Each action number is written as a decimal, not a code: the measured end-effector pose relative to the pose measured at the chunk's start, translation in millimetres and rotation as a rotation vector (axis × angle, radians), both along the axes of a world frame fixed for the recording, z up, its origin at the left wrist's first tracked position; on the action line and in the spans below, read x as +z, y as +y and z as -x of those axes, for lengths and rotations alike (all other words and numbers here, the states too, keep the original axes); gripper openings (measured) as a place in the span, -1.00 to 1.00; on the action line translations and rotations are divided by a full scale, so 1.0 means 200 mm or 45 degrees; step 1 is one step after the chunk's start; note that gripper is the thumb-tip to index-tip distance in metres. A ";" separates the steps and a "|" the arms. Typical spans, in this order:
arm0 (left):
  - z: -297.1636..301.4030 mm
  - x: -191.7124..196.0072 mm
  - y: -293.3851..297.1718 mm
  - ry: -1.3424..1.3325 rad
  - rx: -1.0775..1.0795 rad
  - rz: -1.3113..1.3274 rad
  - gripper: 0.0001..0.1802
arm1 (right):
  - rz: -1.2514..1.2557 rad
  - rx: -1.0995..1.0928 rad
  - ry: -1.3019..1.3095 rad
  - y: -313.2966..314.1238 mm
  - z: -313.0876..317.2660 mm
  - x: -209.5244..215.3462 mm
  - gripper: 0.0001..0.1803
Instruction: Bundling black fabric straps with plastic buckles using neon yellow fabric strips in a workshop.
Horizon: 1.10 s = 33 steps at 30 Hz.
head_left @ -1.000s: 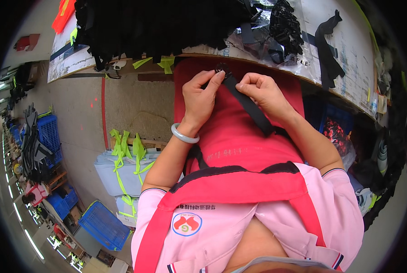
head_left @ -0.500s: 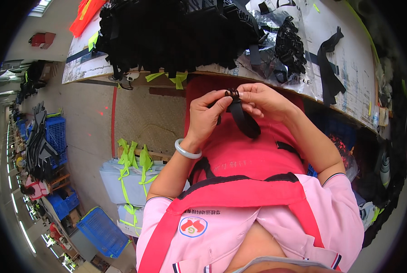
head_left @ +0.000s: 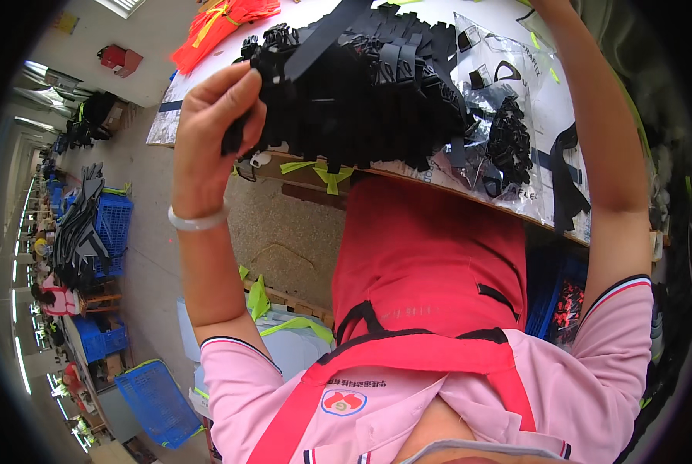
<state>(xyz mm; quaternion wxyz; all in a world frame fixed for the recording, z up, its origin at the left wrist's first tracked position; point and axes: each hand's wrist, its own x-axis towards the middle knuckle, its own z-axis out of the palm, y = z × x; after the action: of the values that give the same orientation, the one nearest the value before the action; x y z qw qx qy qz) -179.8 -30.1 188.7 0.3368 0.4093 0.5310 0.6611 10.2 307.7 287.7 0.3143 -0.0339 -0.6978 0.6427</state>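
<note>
My left hand (head_left: 220,108) is raised at the left end of the table, its fingers closed on a black strap (head_left: 236,133). Just beyond that hand, a dark grey strip of webbing (head_left: 326,39) slants up past the top edge; whether it belongs to the held strap I cannot tell. A big heap of black straps (head_left: 361,108) with plastic buckles covers the table's near side, partly behind my left hand. My right arm (head_left: 605,100) reaches far forward on the right, and its hand lies beyond the top edge.
Right of the heap, a clear plastic bag (head_left: 535,139) of black parts lies on the white table (head_left: 547,85), near a loose black strap (head_left: 568,178). Orange fabric (head_left: 222,31) is at the far left. A blue crate (head_left: 156,402) and grey pieces with yellow-green ties (head_left: 292,340) are lower left.
Both hands were together at my lap on a black looped strap. They have parted: the left went up and left with a black strap, the right forward out of view.
</note>
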 end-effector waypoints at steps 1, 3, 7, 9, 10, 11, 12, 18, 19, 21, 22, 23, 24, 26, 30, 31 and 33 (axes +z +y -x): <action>0.09 0.04 0.08 0.026 -0.025 0.041 -0.74 | -0.648 -0.593 0.139 -0.03 0.09 -0.09 -0.74; 0.20 0.05 0.21 0.097 0.040 0.157 -0.73 | -1.265 -0.982 0.382 -0.22 0.27 -0.34 -0.72; 0.23 -0.11 0.31 0.273 0.295 0.239 -0.74 | -1.605 -0.733 -0.012 -0.58 0.30 -0.67 -0.47; 0.20 -0.16 0.32 0.417 0.406 0.191 -0.70 | -1.640 -0.696 -0.155 -0.64 0.34 -0.77 -0.35; 0.20 -0.19 0.33 0.415 0.403 0.194 -0.70 | -1.638 -0.696 -0.160 -0.65 0.36 -0.81 -0.35; 0.19 -0.21 0.34 0.818 0.538 0.081 -0.68 | -1.595 -0.684 -0.141 -0.66 0.38 -0.84 -0.37; 0.17 -0.23 0.35 1.218 0.678 -0.036 -0.66 | -1.555 -0.662 -0.117 -0.66 0.39 -0.87 -0.39; 0.21 -0.37 0.35 1.561 0.647 0.053 -0.65 | -1.578 -0.572 -0.126 -0.62 0.48 -0.98 -0.43; 0.21 -0.38 0.34 1.518 0.642 0.052 -0.65 | -1.600 -0.559 -0.141 -0.61 0.49 -0.99 -0.45; 0.20 -0.40 0.33 1.481 0.643 0.058 -0.65 | -1.606 -0.560 -0.139 -0.61 0.50 -1.00 -0.45; 0.21 -0.41 0.33 1.477 0.639 0.062 -0.65 | -1.615 -0.562 -0.129 -0.61 0.50 -1.00 -0.45; 0.21 -0.42 0.33 1.448 0.636 0.054 -0.64 | -1.612 -0.560 -0.134 -0.61 0.50 -1.01 -0.45; 0.21 -0.42 0.33 1.421 0.637 0.045 -0.64 | -1.625 -0.559 -0.142 -0.61 0.50 -1.01 -0.45; 0.24 -0.44 0.34 1.487 0.655 -0.007 -0.63 | -1.635 -0.560 -0.145 -0.61 0.51 -1.00 -0.46; 0.17 -0.41 0.32 1.451 0.770 -0.045 -0.59 | -1.619 -0.576 -0.125 -0.61 0.49 -0.99 -0.46; 0.15 -0.41 0.30 1.337 0.788 -0.106 -0.59 | -1.634 -0.600 -0.107 -0.61 0.48 -0.98 -0.47; 0.08 -0.39 0.22 0.917 0.809 -0.171 -0.62 | -1.633 -0.639 -0.066 -0.65 0.44 -0.93 -0.47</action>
<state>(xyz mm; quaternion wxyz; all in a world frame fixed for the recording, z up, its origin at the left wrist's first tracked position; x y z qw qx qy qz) -196.4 13.9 111.6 -0.1141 0.4506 0.6687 0.5803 -76.9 177.8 101.8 0.3947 -0.0171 -0.9186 0.0097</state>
